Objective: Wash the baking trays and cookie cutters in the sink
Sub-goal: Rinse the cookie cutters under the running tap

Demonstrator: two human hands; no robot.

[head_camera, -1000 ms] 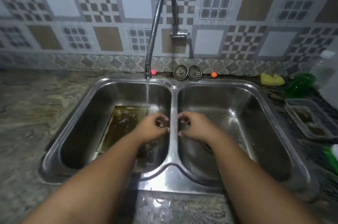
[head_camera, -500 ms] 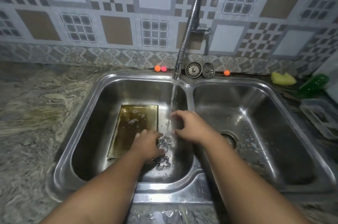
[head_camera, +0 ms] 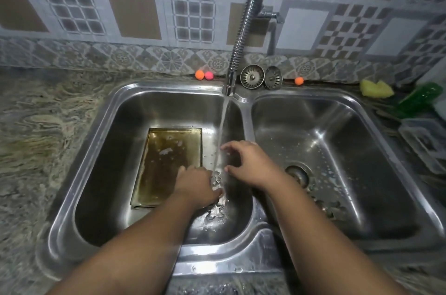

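Observation:
A greasy golden baking tray [head_camera: 169, 164] lies flat in the left basin of the steel double sink [head_camera: 246, 111]. Water runs from the tap [head_camera: 230, 87] into that basin. My left hand [head_camera: 196, 186] grips a small metal cookie cutter [head_camera: 216, 178] in the stream, just right of the tray. Another metal cookie cutter [head_camera: 217, 213] lies on the basin floor below it. My right hand [head_camera: 251, 164] hovers beside the stream over the basin's right side, fingers loosely spread and holding nothing.
Two sink strainers [head_camera: 252, 76] and small orange and pink balls [head_camera: 204, 75] sit on the back ledge. A yellow sponge [head_camera: 376, 88], a green bottle [head_camera: 420, 99] and a clear plastic container [head_camera: 427, 142] stand on the right counter. Marbled counter [head_camera: 43, 126] extends left.
Both hands moved from over the sink's divider into the left basin under the running water. My left hand now holds a cookie cutter in the stream.

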